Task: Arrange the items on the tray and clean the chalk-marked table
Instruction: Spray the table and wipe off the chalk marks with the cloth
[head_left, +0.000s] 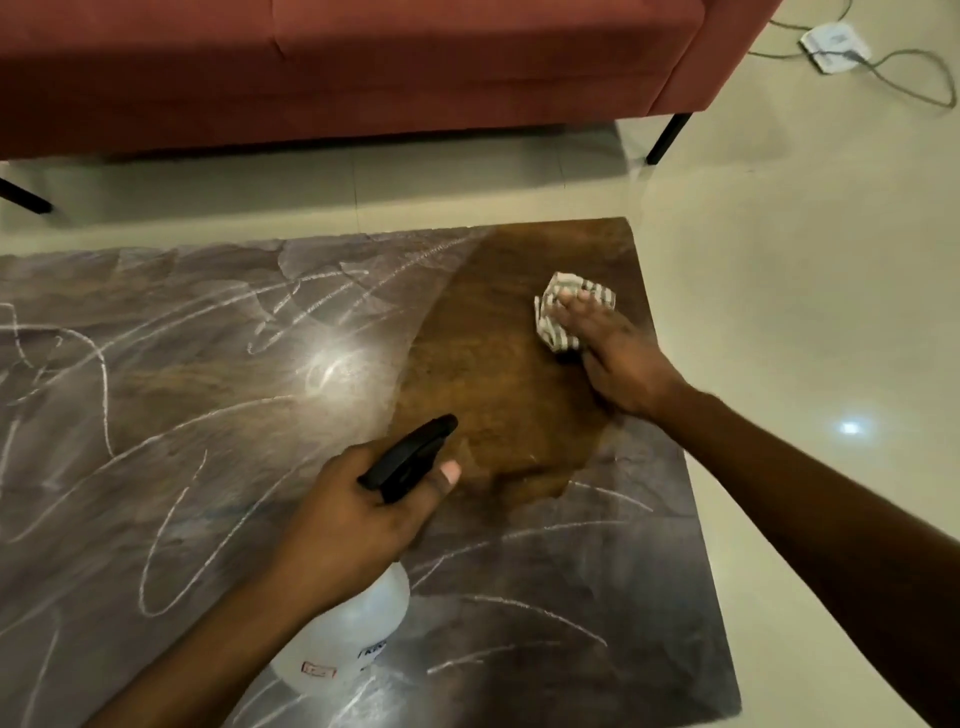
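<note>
A low brown table (493, 374) fills the view, scribbled with white chalk marks (171, 525) over its left and near parts. A darker wet patch without chalk covers its far right area. My right hand (613, 358) presses a crumpled grey-and-white striped cloth (558, 312) flat on that patch near the right edge. My left hand (358, 514) grips a translucent white spray bottle (348, 634) by its neck, thumb beside the black trigger head (410, 457), which points toward the wet patch. No tray is visible.
A red sofa (363, 67) on black legs stands just beyond the table's far edge. Pale tiled floor (805, 312) surrounds the table on the right. A white power strip (836, 47) with grey cables lies on the floor at the top right.
</note>
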